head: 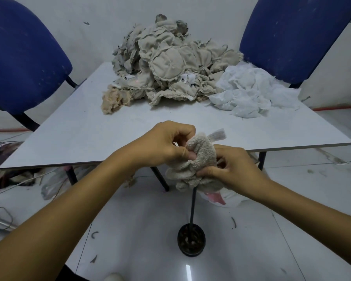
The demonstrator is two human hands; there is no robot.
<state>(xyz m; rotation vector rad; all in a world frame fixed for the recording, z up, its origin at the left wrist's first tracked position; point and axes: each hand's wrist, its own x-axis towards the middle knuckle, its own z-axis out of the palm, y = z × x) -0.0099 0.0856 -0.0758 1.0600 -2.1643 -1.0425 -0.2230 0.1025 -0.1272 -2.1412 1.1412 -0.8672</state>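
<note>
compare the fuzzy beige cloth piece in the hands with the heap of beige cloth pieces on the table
The fuzzy beige cloth piece shows a plush, furry face; the heap of beige cloth pieces shows flat faces with frayed edges. The piece is single, gripped by the left hand and right hand; the heap is many pieces lying at the far side of the white table. Both are beige.

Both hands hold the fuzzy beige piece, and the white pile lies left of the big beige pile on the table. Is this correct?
Not quite: the head view shows the white pile right of the big beige pile on the table. The left hand and right hand do hold the fuzzy beige piece.
</note>
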